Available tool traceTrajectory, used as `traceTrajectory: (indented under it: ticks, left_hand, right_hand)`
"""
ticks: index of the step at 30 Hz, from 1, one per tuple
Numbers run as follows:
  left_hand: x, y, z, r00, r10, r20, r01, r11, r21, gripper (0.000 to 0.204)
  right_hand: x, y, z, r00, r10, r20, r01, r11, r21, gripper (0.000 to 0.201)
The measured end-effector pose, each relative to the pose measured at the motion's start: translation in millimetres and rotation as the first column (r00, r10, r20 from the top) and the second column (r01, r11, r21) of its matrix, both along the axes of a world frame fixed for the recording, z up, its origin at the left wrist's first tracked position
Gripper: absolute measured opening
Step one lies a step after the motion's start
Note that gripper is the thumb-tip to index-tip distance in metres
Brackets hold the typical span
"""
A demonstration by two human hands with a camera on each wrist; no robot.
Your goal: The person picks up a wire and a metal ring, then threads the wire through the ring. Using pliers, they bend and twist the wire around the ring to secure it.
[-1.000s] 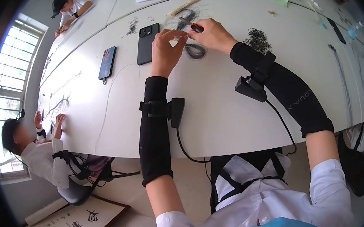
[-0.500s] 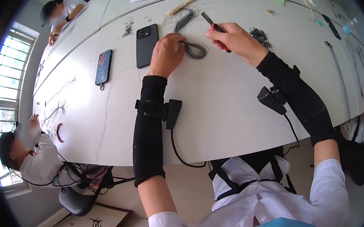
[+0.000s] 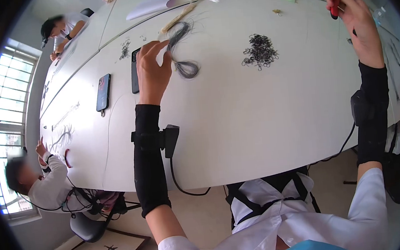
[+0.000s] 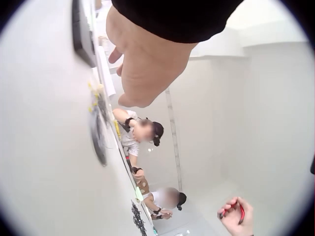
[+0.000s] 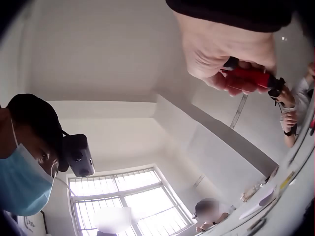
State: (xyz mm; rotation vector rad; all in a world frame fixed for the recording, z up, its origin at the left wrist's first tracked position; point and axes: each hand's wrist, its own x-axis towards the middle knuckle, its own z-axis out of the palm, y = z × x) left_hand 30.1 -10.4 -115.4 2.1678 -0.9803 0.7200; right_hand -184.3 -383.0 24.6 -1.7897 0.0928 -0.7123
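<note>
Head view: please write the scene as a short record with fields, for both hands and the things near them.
left hand: pinches the hair bundle on the table
right hand: raised off the table, grips a red-handled tool
hair bundle: dark strands, looped at one end
rubber bands: small dark heap, lying apart from both hands
phones: two, beside the left hand

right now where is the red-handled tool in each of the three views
Head: the red-handled tool is at the top right, gripped in the raised right hand.
Left wrist: bottom right corner, small, the same tool in that hand.
Right wrist: upper right, close up, fingers curled round it.
Shared landmark: the right hand itself.
</note>
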Motion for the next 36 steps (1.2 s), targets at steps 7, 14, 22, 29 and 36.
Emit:
traceTrajectory:
  ticks: [7, 14, 22, 29, 36]
  left_hand:
    - [-116, -110, 92, -0.086, -0.776, -0.625, 0.009, 0.626, -0.779, 0.036]
    - [-76, -123, 92, 0.166, -0.933, -0.319, -0.075, 0.311, -0.948, 0.02]
    - [-87, -132, 91, 0.49, -0.681, -0.544, 0.092, 0.661, -0.744, 0.019]
    - [-134, -159, 84, 0.586, -0.488, -0.646, 0.245, 0.867, -0.433, 0.016]
    - [-135, -165, 68, 0.715, -0.468, -0.519, 0.315, 0.879, -0.359, 0.008]
  right_hand:
    - [25, 74, -32, 0.982, 0.158, -0.101, -0.185, 0.896, -0.404, 0.027]
    - [17, 46, -33, 0.945, 0.095, -0.313, -0.214, 0.904, -0.37, 0.023]
    - [25, -16, -50, 0.953, -0.083, -0.291, -0.05, 0.904, -0.424, 0.033]
    - [19, 48, -39, 0.975, 0.201, -0.095, -0.198, 0.979, 0.042, 0.035]
    - [19, 44, -48, 0.959, 0.214, -0.186, -0.178, 0.965, 0.191, 0.029]
